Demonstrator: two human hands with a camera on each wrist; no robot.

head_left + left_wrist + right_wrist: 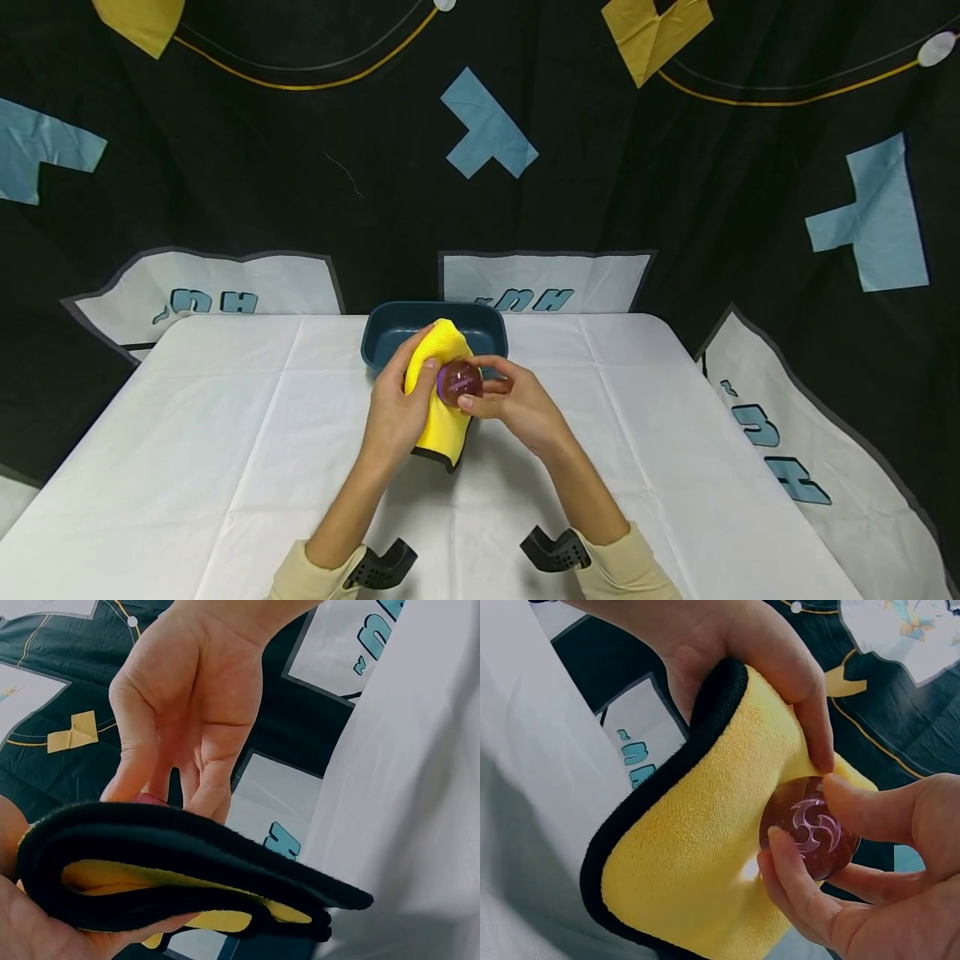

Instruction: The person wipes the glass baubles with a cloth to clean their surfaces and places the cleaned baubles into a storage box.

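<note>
A folded yellow cloth (446,433) with a black hem is gripped in my left hand (399,408), thumb on its front and fingers behind. My right hand (517,402) pinches a see-through reddish-purple ball (460,382) between thumb and fingers, right against the cloth's yellow face. In the right wrist view a pale swirl shows inside the ball (810,829), and the cloth (682,847) spreads behind it. From the left wrist the cloth's folded black edge (187,832) hides most of the ball.
Behind the hands, a dark blue rectangular tub (491,329) stands near the far edge of the white-covered table (300,467). A black curtain (300,183) with blue and yellow shapes hangs beyond the table. Each sleeve carries a black wrist mount (382,567).
</note>
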